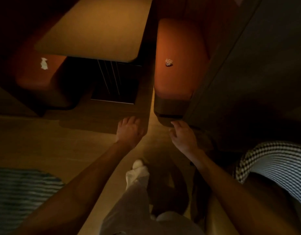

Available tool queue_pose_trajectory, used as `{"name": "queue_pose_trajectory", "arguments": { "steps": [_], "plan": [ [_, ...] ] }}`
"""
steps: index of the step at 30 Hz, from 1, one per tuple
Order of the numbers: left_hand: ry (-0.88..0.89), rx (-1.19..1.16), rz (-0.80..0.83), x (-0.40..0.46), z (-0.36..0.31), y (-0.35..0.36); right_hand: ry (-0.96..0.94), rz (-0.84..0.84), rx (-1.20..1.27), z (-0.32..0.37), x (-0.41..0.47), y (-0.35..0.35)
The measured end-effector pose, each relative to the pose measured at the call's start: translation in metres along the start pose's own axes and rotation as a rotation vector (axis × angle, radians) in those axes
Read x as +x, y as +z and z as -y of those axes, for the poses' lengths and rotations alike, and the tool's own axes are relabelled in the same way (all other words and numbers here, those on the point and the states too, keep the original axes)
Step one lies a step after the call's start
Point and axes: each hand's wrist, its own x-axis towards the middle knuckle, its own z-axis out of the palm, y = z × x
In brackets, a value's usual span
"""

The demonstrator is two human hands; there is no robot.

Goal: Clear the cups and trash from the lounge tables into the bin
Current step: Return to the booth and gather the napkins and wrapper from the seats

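Empty hands [129,131] [183,136] near seat [178,48] edge

white tissue [44,63]: crumpled, pale, flattened and elongated; lies on the left orange seat cushion [36,77], just beside the near left corner of the table [99,31].
wrapper ball [168,62]: small, scrunched, whitish; sits alone mid-way along the right orange seat cushion [178,53], well apart from the tissue.

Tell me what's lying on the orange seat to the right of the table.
One crumpled wad of paper lies on the right orange seat, near its middle and apart from both hands. The seat's far end runs into shadow, so anything lying there cannot be seen.
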Motion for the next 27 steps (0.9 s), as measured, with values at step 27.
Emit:
{"name": "queue_pose_trajectory", "arguments": {
  "steps": [27],
  "plan": [
    [0.076,0.008,-0.066,0.607,-0.030,-0.073,0.064,0.048,0.030,-0.129,0.581,-0.082]
  ]
}}
